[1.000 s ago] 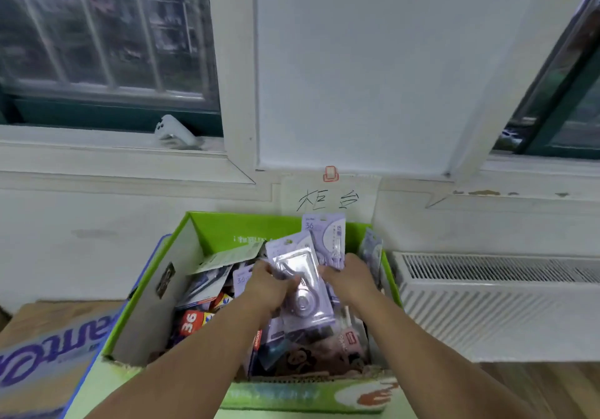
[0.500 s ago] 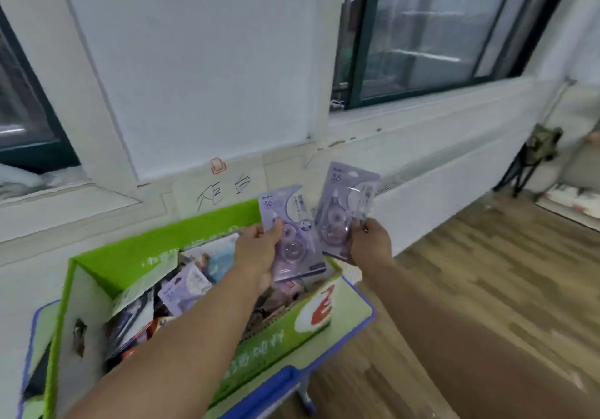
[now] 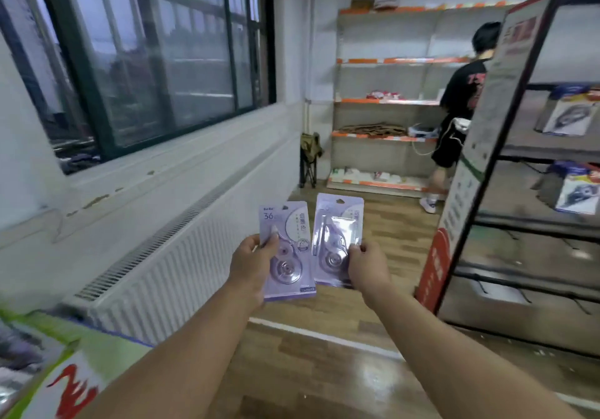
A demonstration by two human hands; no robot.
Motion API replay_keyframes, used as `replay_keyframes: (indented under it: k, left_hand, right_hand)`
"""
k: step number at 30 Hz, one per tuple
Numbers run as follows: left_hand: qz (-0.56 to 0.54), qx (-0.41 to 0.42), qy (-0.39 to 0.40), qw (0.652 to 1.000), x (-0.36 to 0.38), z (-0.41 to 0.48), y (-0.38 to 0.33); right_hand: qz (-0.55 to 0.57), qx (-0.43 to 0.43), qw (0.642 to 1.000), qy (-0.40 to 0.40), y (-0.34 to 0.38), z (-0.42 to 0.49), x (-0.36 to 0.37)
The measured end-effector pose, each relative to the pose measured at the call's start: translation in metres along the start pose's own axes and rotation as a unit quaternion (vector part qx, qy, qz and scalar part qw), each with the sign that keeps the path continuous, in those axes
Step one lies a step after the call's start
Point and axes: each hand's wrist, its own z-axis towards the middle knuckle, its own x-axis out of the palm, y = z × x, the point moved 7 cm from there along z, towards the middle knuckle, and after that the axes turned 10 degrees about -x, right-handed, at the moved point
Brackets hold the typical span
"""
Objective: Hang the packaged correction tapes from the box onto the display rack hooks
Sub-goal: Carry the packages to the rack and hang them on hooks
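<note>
My left hand (image 3: 250,267) grips one purple packaged correction tape (image 3: 287,249) by its left edge, thumb across the front. My right hand (image 3: 367,267) pinches a second purple correction tape pack (image 3: 336,233) at its right edge. Both packs stand upright side by side in front of me, above the wooden floor. The green box (image 3: 48,373) is only a corner at the bottom left. The dark display rack (image 3: 519,224) with hooks stands at the right, and a few packaged items (image 3: 578,194) hang on it.
A white radiator (image 3: 168,262) runs under the window on the left. A slanted red-edged sign panel (image 3: 480,146) leans at the rack's near end. A person in black (image 3: 454,120) stands by orange-edged shelves (image 3: 383,100) at the back. A folding stool (image 3: 310,159) sits in the corner.
My view has swung right, from the box toward the rack and shelves. Both hands lifted the two packs out of the box and carry them along.
</note>
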Motion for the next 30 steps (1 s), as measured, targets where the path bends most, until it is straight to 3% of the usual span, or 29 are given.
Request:
replay_keyframes:
  k: [7,12,20,30]
  left_hand:
    - [0.013,-0.024,0.145,0.989,0.252,-0.034,0.037]
    - [0.044,-0.040,0.224,0.973,0.385,-0.059,0.058]
    - [0.058,-0.066,0.283,0.955,0.516,-0.055,0.072]
    - [0.058,-0.077,0.363,0.927,0.679,0.025,0.093]
  right_hand:
    - [-0.078,0.030,0.987,-0.134,-0.066,0.043,-0.248]
    - [-0.075,0.071,0.972,-0.213,-0.109,0.053,-0.370]
    - [-0.003,0.120,0.949,-0.293,-0.158,0.083,-0.455]
    - [-0.067,0.146,0.910,-0.383,-0.191,0.165,-0.550]
